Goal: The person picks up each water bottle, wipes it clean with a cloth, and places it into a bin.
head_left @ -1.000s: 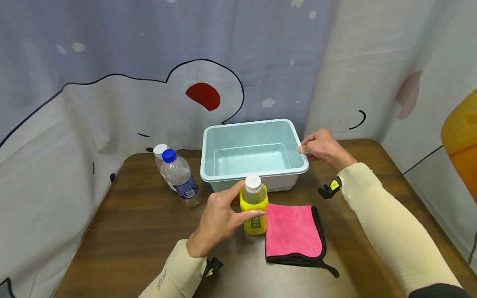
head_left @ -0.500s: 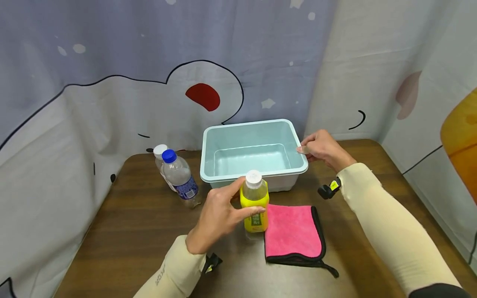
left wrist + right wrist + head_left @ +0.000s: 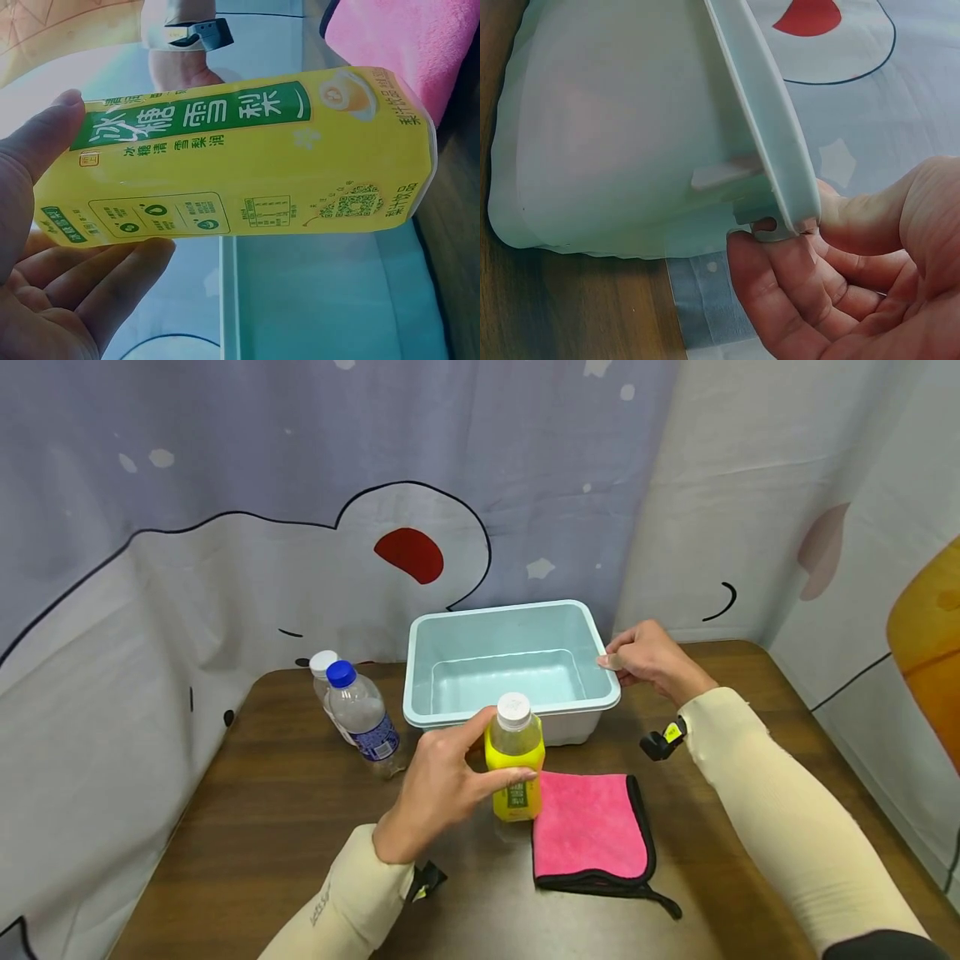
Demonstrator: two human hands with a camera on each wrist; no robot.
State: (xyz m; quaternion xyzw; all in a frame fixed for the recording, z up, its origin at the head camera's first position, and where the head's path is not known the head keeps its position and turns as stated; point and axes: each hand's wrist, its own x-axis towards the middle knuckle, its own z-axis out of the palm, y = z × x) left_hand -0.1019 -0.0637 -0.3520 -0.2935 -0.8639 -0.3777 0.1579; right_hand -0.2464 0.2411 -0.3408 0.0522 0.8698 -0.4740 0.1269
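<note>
My left hand (image 3: pixel 442 785) grips a yellow-labelled drink bottle (image 3: pixel 516 760) with a white cap, thumb on the near side and fingers behind. It is held upright in front of the basin, beside the cloth. Up close, the left wrist view shows the bottle's yellow label (image 3: pixel 247 165) with green panels and the thumb (image 3: pixel 45 135) against it. My right hand (image 3: pixel 651 658) pinches the right rim of a pale blue plastic basin (image 3: pixel 510 617); in the right wrist view the thumb and curled fingers (image 3: pixel 780 277) hold the rim (image 3: pixel 780 135). Nothing lies inside the basin.
A blue-capped clear bottle (image 3: pixel 363 714) and a white-capped bottle (image 3: pixel 322 662) behind it stand left of the basin. A folded pink cloth (image 3: pixel 588 827) with black edging lies on the wooden table (image 3: pixel 262 835). A printed curtain (image 3: pixel 225 577) hangs close behind the basin.
My left hand has raised the drink bottle a little and shifted it slightly to the right. The right hand and the basin have stayed in place.
</note>
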